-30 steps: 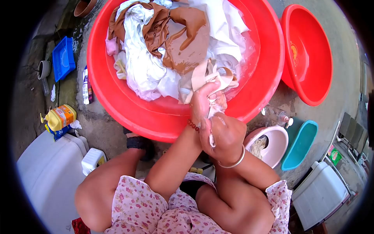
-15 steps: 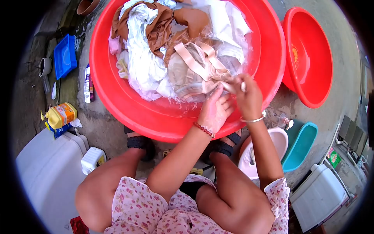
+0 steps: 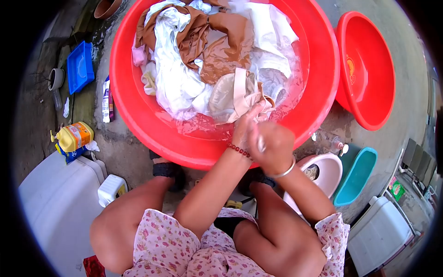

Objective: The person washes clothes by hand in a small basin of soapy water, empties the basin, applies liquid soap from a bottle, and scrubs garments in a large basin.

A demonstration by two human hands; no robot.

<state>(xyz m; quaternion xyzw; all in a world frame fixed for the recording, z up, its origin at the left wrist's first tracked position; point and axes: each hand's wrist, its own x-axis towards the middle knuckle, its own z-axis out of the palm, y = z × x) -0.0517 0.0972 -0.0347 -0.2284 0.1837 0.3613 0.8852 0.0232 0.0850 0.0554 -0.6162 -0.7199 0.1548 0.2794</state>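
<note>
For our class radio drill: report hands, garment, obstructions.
Left hand on beige garment; right hand overlapping left, grips unclear. Garment in big red tub. Brown cloth and white cloth crowding it.

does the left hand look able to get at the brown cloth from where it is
Probably yes: the brown cloth lies beyond the left hand in the red tub, with no rim between them. Only the beige garment seems partly in the way.

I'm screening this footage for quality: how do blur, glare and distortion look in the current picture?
Head view: fisheye curvature, corners black; head view: the right hand looks soft, probably from motion, while the beaded bracelet is crisper; head view: glints on water in the red tub, white cloth nearly washed out.
</note>
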